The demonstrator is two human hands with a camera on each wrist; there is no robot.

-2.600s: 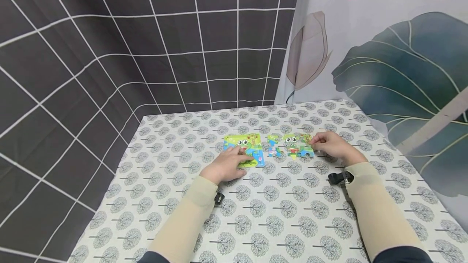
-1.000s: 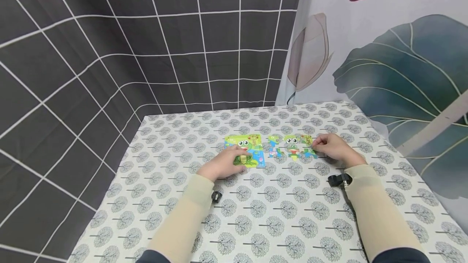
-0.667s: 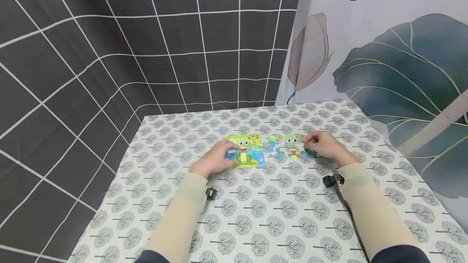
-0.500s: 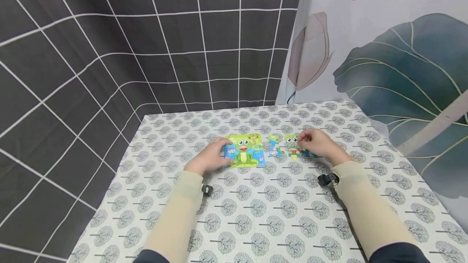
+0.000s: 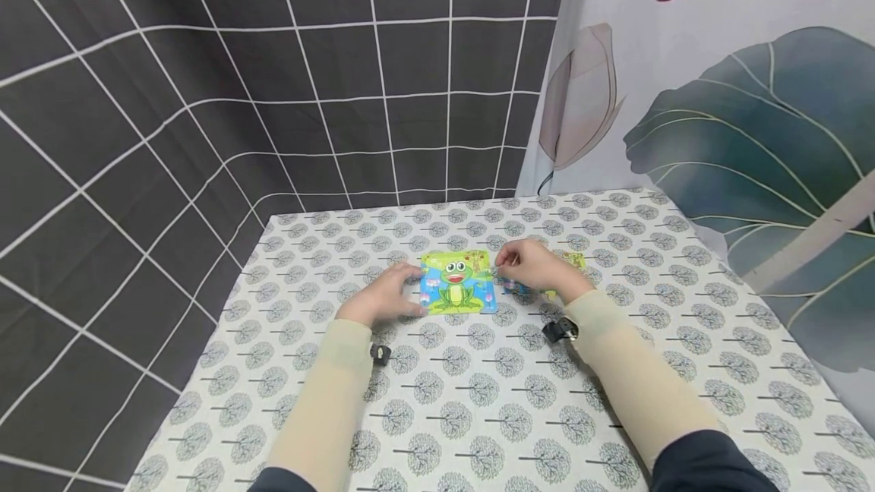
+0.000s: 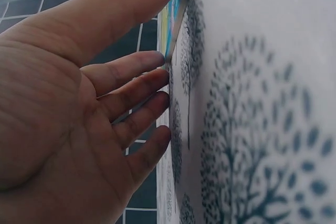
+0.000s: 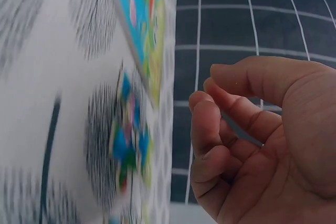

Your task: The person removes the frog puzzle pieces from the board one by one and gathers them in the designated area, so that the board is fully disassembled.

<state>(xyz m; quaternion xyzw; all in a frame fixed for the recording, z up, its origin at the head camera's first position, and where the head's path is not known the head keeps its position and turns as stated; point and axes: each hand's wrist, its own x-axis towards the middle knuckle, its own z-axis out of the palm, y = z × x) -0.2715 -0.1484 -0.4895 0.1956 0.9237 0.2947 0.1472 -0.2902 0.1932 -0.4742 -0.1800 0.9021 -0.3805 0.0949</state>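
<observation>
A square frog puzzle (image 5: 456, 291), its picture whole, lies flat on the tablecloth. My left hand (image 5: 383, 296) is at its left edge, thumb at the near corner and fingers toward the far one; the left wrist view shows the fingers spread and the thumb against the puzzle's edge (image 6: 170, 24). Just right of the puzzle, my right hand (image 5: 536, 266) hovers over loose puzzle pieces (image 7: 126, 145) and hides most of them in the head view. Its fingers are loosely curled, with nothing seen between them. A yellow-green piece (image 5: 574, 258) shows beyond that hand.
A white tablecloth (image 5: 472, 416) with grey tree prints covers the table. Behind and left hangs a dark curtain with a white grid (image 5: 328, 97); a pale curtain with a large leaf print (image 5: 752, 120) is at the right.
My left hand has slid from over the frog puzzle to its left edge, uncovering the picture. The right hand has moved left from the far-right loose pieces to near the puzzle.
</observation>
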